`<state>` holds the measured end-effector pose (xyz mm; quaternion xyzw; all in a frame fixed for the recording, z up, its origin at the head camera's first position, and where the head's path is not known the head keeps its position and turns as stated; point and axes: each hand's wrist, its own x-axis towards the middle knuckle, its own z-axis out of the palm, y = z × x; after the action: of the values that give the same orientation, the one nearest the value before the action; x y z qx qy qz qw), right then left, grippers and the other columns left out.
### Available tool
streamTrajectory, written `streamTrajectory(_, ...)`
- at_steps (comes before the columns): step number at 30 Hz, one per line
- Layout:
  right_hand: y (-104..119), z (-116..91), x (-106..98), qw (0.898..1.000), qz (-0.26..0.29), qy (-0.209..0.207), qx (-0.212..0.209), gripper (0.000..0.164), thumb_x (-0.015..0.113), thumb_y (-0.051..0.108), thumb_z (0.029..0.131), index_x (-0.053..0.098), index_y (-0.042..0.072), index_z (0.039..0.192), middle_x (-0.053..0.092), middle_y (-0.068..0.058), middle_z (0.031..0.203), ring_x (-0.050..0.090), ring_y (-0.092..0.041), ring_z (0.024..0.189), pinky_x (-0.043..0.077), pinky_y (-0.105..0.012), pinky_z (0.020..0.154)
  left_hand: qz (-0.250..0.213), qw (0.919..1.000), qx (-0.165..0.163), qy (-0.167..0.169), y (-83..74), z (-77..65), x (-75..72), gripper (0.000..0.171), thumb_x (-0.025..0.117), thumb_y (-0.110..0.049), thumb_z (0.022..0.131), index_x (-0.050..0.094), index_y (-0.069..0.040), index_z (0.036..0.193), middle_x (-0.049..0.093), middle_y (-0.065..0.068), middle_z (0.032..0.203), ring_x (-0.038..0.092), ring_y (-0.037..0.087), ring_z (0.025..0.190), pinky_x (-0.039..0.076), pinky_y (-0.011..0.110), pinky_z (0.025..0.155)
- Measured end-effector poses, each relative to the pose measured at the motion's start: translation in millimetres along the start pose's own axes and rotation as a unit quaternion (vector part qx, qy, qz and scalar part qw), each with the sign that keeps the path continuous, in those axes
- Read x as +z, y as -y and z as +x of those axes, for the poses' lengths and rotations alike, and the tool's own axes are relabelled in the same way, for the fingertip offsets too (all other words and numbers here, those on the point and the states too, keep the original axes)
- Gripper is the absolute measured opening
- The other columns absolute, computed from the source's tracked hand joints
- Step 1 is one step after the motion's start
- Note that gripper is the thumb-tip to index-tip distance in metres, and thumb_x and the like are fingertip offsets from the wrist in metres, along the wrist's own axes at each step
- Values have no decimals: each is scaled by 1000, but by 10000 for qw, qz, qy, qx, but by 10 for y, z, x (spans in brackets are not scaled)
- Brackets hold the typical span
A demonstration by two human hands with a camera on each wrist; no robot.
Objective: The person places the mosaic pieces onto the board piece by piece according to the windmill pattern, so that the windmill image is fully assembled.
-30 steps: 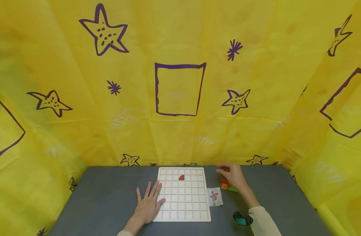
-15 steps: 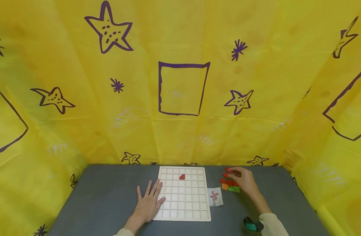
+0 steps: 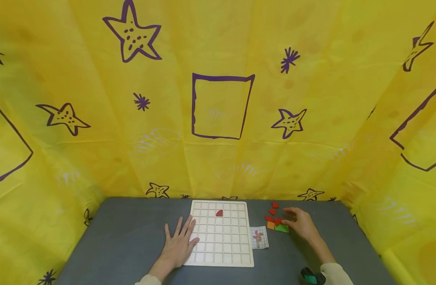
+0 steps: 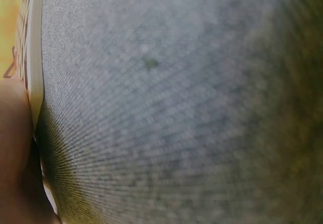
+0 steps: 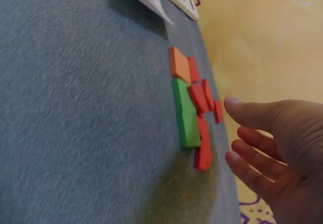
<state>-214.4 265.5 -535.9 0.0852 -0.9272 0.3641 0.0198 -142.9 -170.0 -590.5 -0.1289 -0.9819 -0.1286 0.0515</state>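
My left hand (image 3: 177,247) rests with spread fingers on the left edge of a white grid board (image 3: 223,238). One red quarter-round tile (image 3: 219,213) sits in a cell near the board's top. My right hand (image 3: 304,225) hovers just right of a small group of tiles, its thumb and fingers apart and nothing between them. In that group lie several red tiles (image 5: 198,99), an orange square tile (image 5: 179,64) and green tiles (image 5: 185,115). The left wrist view shows mostly the dark tabletop (image 4: 166,108), with part of the left hand (image 4: 12,133) at its edge.
A paper card (image 3: 263,242) printed with a red pinwheel on a grid lies against the board's right side. Yellow cloth (image 3: 218,166) with purple drawings hangs behind and at both sides of the grey table (image 3: 125,237). A dark and teal band (image 3: 312,277) is by the right sleeve.
My right hand has moved from above the back of the tile group to its right side, uncovering more red tiles and the green ones. The left hand stays on the board.
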Motion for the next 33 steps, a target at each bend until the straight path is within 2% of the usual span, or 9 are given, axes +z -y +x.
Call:
streamTrajectory(4, -61, -51, -15, 9998, -186, -88, -16, 45, 77, 8, 83, 62, -6, 123, 64, -24, 118, 65, -39, 98, 57, -40, 73, -25, 10000, 58, -48, 17, -7, 22, 64, 42, -51, 101, 34, -14, 152, 28, 7, 160, 23, 39, 145, 4, 77, 104)
streamTrajectory(8, -121, -89, -59, 9991, -381, -156, -56, 46, 77, 6, 83, 61, -7, 124, 63, -26, 119, 61, -42, 103, 54, -49, 79, -22, 10000, -24, 34, 27, 2, 47, 65, 40, -53, 101, 34, -15, 153, 26, 5, 161, 22, 38, 146, 3, 76, 105)
streamTrajectory(12, -161, -109, -93, 9985, -524, -49, -158, 43, 77, 2, 81, 62, -10, 120, 64, -28, 117, 60, -44, 105, 52, -53, 83, 50, 10000, -77, -12, 42, 2, 79, 65, 40, -54, 101, 34, -18, 154, 26, 2, 161, 22, 36, 146, 4, 76, 105)
streamTrajectory(20, -225, -122, -53, 9982, -569, 123, -143, 35, 77, 1, 80, 67, -7, 113, 69, -23, 106, 65, -38, 94, 54, -50, 79, 45, 9998, -47, -182, 50, -7, 99, 64, 41, -54, 100, 36, -18, 153, 28, 2, 160, 24, 36, 146, 4, 76, 105)
streamTrajectory(25, -253, -103, -18, 9980, -581, 113, -238, 33, 76, -1, 81, 68, -4, 112, 70, -21, 105, 65, -37, 93, 54, -50, 78, 2, 9998, -29, -172, 33, -4, 73, 64, 42, -52, 100, 36, -16, 152, 29, 4, 160, 24, 38, 145, 4, 76, 105)
streamTrajectory(30, -248, -99, 1, 9985, -523, 70, -108, 30, 74, -3, 82, 69, -3, 111, 70, -19, 103, 65, -37, 94, 55, -49, 78, -58, 9996, 24, -269, 39, 0, 95, 63, 44, -51, 100, 37, -15, 152, 30, 6, 159, 25, 39, 144, 4, 76, 105)
streamTrajectory(33, -240, -100, 6, 9987, -507, 16, -101, 28, 74, -4, 81, 70, -3, 109, 71, -19, 102, 66, -37, 93, 55, -48, 77, -67, 9998, 5, -195, 30, 3, 74, 63, 44, -51, 100, 37, -15, 152, 30, 6, 159, 24, 39, 144, 3, 76, 105)
